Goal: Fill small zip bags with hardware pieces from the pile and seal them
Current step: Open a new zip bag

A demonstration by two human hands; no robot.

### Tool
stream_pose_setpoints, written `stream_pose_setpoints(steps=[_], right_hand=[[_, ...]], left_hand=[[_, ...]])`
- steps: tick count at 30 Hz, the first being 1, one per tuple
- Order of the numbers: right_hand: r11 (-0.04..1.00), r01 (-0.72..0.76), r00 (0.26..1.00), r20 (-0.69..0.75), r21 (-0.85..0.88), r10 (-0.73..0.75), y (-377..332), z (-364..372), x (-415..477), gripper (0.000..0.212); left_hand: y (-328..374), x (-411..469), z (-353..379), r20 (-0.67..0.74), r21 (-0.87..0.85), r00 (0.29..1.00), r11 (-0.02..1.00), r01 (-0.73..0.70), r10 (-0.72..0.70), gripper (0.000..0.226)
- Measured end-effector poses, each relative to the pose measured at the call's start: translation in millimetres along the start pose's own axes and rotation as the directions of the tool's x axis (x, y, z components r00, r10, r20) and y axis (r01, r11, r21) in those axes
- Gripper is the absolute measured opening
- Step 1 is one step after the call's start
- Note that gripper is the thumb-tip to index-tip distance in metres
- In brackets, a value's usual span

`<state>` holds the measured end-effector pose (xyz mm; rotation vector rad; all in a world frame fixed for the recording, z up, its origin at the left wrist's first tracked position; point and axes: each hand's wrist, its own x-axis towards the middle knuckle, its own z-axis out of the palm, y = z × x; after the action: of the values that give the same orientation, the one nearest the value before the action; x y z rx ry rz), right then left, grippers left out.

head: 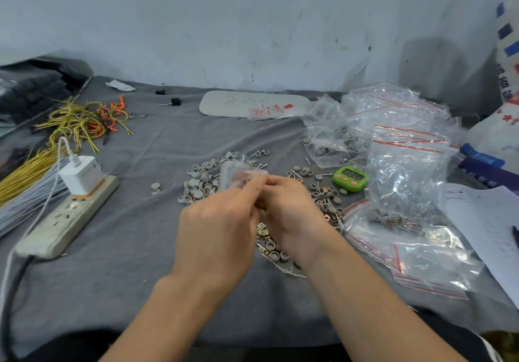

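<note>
1. Clear bag (238, 177), blurred, is being held just over the pile (202, 184).
2. Left hand (216, 238) and right hand (292, 215) are both pinching its edge, fingertips meeting.
3. Green timer (350, 178) is sitting right of the pile.

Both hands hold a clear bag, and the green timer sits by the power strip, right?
No: the head view shows the green timer beside the heaped zip bags, not by the power strip; left hand and right hand do hold the clear bag.
</note>
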<state>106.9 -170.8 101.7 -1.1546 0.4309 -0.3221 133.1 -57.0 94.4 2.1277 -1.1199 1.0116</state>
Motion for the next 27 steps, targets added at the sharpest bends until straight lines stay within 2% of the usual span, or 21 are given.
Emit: stream_pose_setpoints(steps=[1,2,4,7,9,10,11,13,14,15,17,18,20,22,27], right_hand=[[0.960,-0.101,0.995,0.029,0.259,0.097,-1,1,1,0.022],[0.895,-0.169,0.985,0.053,0.412,0.161,-2,1,2,0.023],[0.836,-0.235,0.972,0.143,0.497,0.188,-1,-2,2,0.024],[0.925,-0.250,0.927,0.348,0.286,0.143,-3,4,-9,0.021],[0.955,-0.251,0.886,0.435,0.159,0.161,-1,9,-11,0.069],[0.950,-0.255,0.884,0.442,0.182,0.153,2,11,-10,0.086],[0.943,-0.240,0.902,0.412,0.228,0.130,4,14,-5,0.079],[0.932,-0.208,0.953,0.276,0.298,0.124,7,11,5,0.033],[0.927,-0.189,0.972,0.193,0.324,0.131,7,10,9,0.028],[0.920,-0.190,0.976,0.169,0.344,0.138,9,9,11,0.027],[0.912,-0.228,0.963,0.218,0.340,0.160,10,10,8,0.019],[0.927,-0.250,0.951,0.249,0.279,0.181,10,12,4,0.012],[0.953,-0.256,0.921,0.340,0.164,0.189,8,15,-2,0.017],[0.938,-0.253,0.900,0.413,0.235,0.140,3,15,-6,0.009],[0.942,-0.226,0.882,0.463,0.247,0.090,-4,3,-7,0.026]], left_hand=[[3,-1,1,0.021,-0.005,1.000,1.000,-0.012,0.012,0.048],[7,-2,2,0.033,-0.013,0.999,1.000,-0.021,0.022,0.047],[13,-4,4,0.040,-0.026,0.999,0.999,-0.033,0.034,0.047],[12,-4,3,0.011,-0.028,1.000,0.999,-0.014,0.014,0.053],[8,-4,2,0.018,-0.033,1.000,0.999,0.026,-0.025,0.062],[7,-5,1,0.026,-0.047,0.999,0.998,0.048,-0.047,0.063],[5,-6,1,0.032,-0.068,0.997,0.995,0.070,-0.068,0.062],[4,-8,1,0.047,-0.130,0.995,0.987,0.097,-0.091,0.062],[3,-9,1,0.058,-0.166,0.995,0.982,0.093,-0.085,0.064],[3,-10,3,0.066,-0.199,0.995,0.977,0.081,-0.069,0.066],[3,-11,5,0.097,-0.261,0.995,0.963,0.062,-0.038,0.070],[2,-12,6,0.124,-0.299,0.991,0.951,0.080,-0.044,0.071],[-1,-10,5,0.171,-0.392,0.978,0.903,0.175,-0.116,0.072],[-6,-3,-1,0.202,-0.445,0.965,0.862,0.242,-0.166,0.074],[-17,8,-13,0.233,-0.414,0.972,0.906,0.083,0.017,0.076]])
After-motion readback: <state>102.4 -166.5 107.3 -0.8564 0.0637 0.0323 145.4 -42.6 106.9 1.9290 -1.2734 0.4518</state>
